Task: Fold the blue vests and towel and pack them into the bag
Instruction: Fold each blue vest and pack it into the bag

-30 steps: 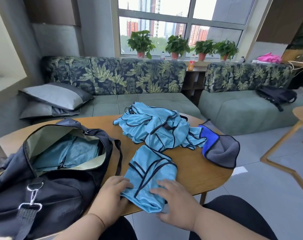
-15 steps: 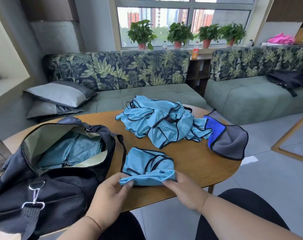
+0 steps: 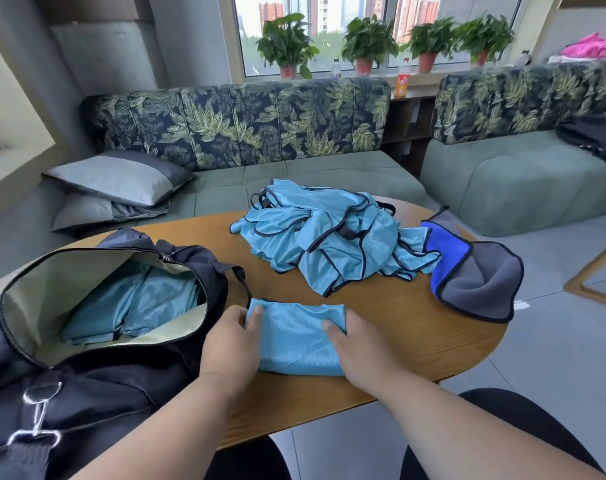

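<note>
I am gripping the folded vest point(image 3: 296, 339) on the table point(image 3: 415, 341) beside the open bag point(image 3: 97, 341), left hand point(image 3: 234, 342) and right hand point(image 3: 358, 348) each curling round an end. Folded blue cloth is lying inside the bag; the vest pile point(image 3: 324, 242) and towel point(image 3: 474, 275) are awaiting folding.

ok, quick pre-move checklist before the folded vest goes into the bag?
1. Folded vest compact, no loose ends showing: ok.
2. Left hand grips its left edge: ok.
3. Right hand holds its right edge: ok.
4. Bag mouth open toward the hands: ok.
5. Room above the vests already inside: ok, it seems.
6. Strap clear of the path: cannot tell.
</note>
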The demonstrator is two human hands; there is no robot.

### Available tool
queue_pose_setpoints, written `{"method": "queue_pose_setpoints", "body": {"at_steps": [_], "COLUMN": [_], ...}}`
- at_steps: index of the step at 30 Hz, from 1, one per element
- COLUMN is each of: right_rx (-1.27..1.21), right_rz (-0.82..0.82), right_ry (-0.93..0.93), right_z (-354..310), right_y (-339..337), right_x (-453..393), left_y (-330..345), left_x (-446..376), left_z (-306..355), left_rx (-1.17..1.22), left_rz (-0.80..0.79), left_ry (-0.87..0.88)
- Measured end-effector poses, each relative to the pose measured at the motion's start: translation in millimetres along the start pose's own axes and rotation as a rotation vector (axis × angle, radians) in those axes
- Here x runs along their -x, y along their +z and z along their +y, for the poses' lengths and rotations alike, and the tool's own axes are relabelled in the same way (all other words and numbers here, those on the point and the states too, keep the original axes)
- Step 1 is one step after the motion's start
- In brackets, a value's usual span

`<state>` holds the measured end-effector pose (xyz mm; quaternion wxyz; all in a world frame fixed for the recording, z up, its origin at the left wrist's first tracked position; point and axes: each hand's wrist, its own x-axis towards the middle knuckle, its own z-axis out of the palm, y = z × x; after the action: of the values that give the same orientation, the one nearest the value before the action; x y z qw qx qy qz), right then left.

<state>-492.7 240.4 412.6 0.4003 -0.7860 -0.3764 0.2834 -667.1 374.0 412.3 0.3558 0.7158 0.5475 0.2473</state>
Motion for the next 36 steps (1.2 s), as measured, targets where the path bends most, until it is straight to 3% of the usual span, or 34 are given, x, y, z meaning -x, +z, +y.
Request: {"method": "queue_pose_setpoints", "body": {"at_steps": [7, 12, 20, 28, 32, 36], "right_rx": [0.105, 0.237, 0.329, -0.026, -0.162, -0.253], "right_rz": [0.037, 0.044, 0.011, -0.152, -0.212, -0.343], "right_ry": [0.056, 0.045, 0.031, 0.095, 0.072, 0.020], "right_z": [6.3, 1.8, 1.3, 3.7, -2.3, -12.6], "right_y": [5.0, 5.1, 6.9, -1.4, -8.3, -16.9], "right_x": [-10.8, -7.0, -5.8, -2.9, 9.1, 20.6], "left_y": [-3.3, -7.0, -11.8, -36.6, -47.3, -69.6], "left_x": [-10.0, -6.6, 3.2, 1.2, 15.9, 31.8], "left_z": [-9.5, -9.9, 8.8, 19.1, 16.4, 20.9], "left_rx": [-0.238, -0.257, -0.082, 0.533, 0.678, 0.675], "left_rz": [0.004, 0.002, -0.125, -0.481, -0.487, -0.468], "left_ry": [-0.022, -0.019, -0.202, -0.434, -0.330, -0.151]}}
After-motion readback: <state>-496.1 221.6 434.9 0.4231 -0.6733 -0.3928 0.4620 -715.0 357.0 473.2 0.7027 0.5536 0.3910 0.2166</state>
